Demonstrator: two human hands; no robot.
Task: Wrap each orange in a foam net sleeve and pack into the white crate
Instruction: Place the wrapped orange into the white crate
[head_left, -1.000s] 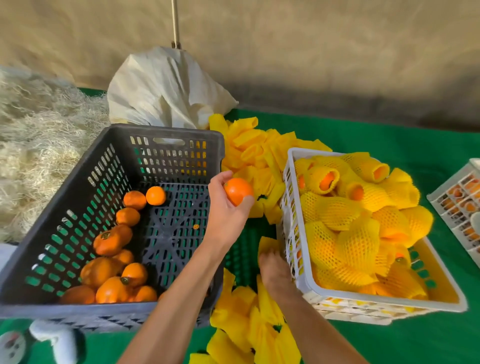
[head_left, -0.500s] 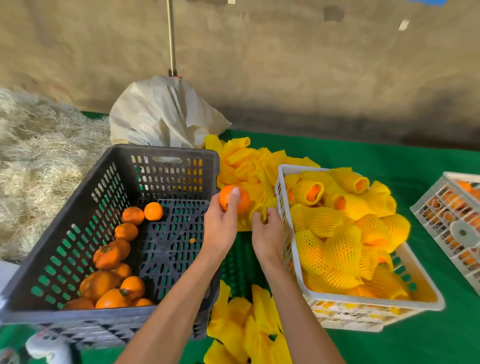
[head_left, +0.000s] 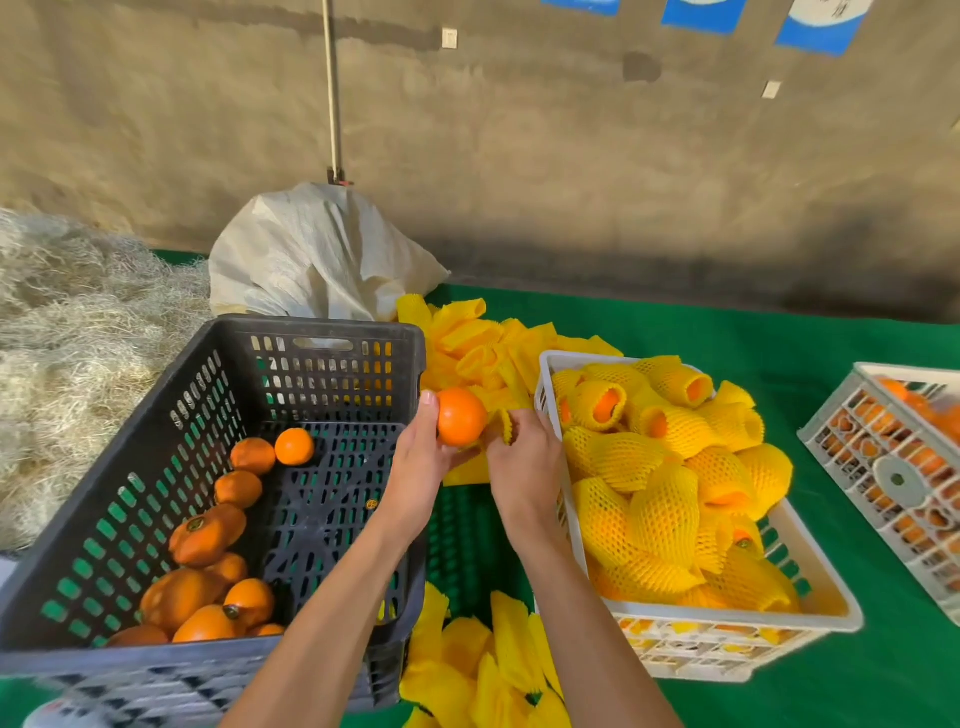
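Fingers hide foam sleeve, orange bare

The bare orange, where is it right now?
In the head view it sits mid-frame, held up in the left hand: the orange hangs between the dark crate and the white crate, beside the right hand.

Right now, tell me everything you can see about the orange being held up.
The bare orange is round, smooth and glossy, with no net on it yet. The left hand holds it from below and the side, above the gap between the dark crate and the white crate. The right hand pinches a yellow foam sleeve beside it.
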